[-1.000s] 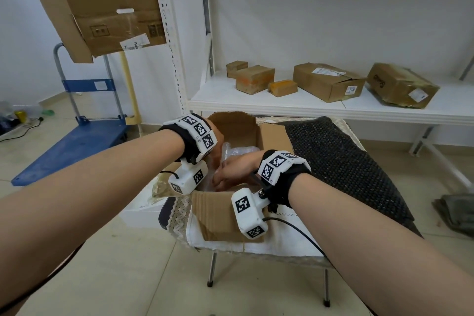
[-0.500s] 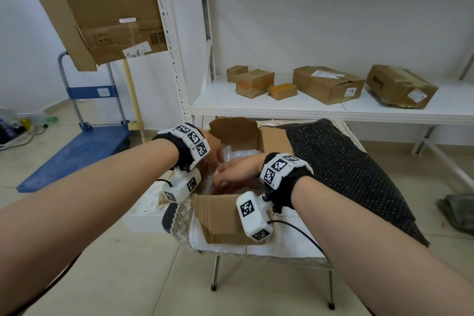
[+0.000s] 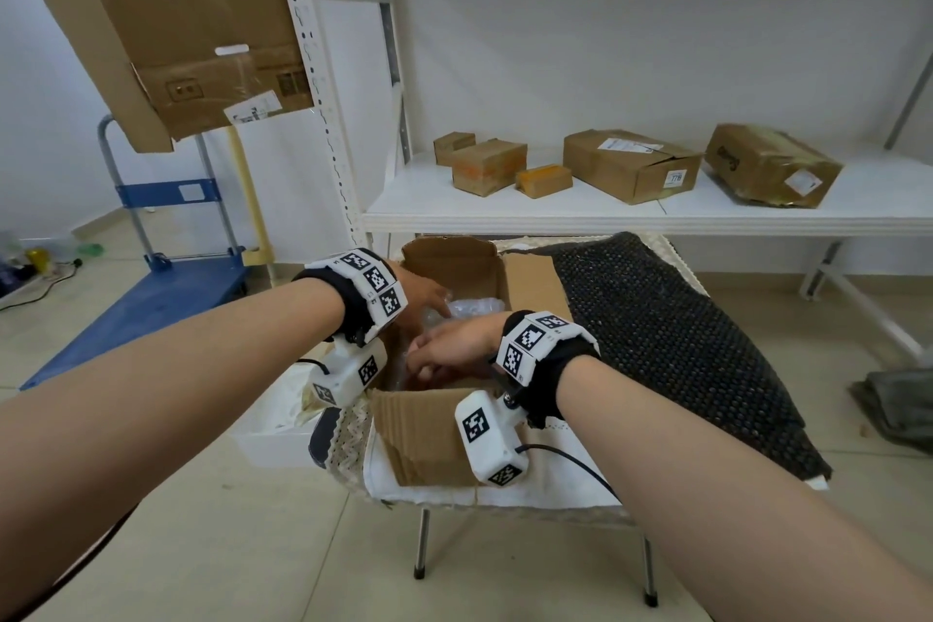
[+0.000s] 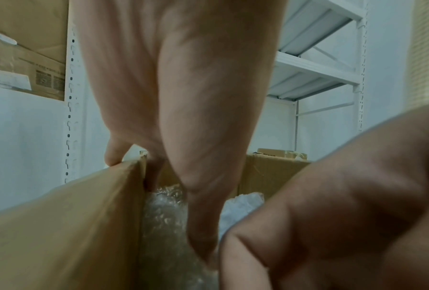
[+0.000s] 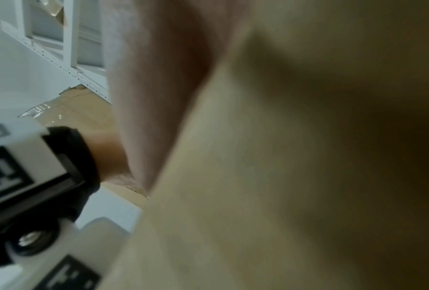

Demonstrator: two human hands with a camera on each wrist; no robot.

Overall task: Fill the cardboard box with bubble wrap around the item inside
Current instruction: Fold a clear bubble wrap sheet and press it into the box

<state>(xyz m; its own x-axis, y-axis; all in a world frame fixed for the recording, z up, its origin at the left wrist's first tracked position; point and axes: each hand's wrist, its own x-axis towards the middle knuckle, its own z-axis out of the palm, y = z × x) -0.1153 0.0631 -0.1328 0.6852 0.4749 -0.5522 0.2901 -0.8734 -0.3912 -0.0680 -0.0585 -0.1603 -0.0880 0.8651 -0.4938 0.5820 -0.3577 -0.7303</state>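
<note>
Bubble wrap (image 4: 168, 225) inside cardboard box (image 3: 429, 434) | left hand (image 4: 183, 117) fingers straight, pressing | right hand (image 3: 454, 343) grip unclear

Box (image 3: 434, 424) opening crowded: hands, bubble wrap (image 3: 472, 306).

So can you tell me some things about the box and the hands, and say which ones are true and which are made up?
1. Both hands are inside the open cardboard box. True: the left hand and right hand reach into it.
2. Bubble wrap is in the box. True.
3. The box sits on the floor. False: it sits on a small cloth-covered table.
4. The white shelf is bare. False: several cardboard parcels lie on it.
5. The blue cart carries a parcel. False: nothing shows on its deck.
</note>
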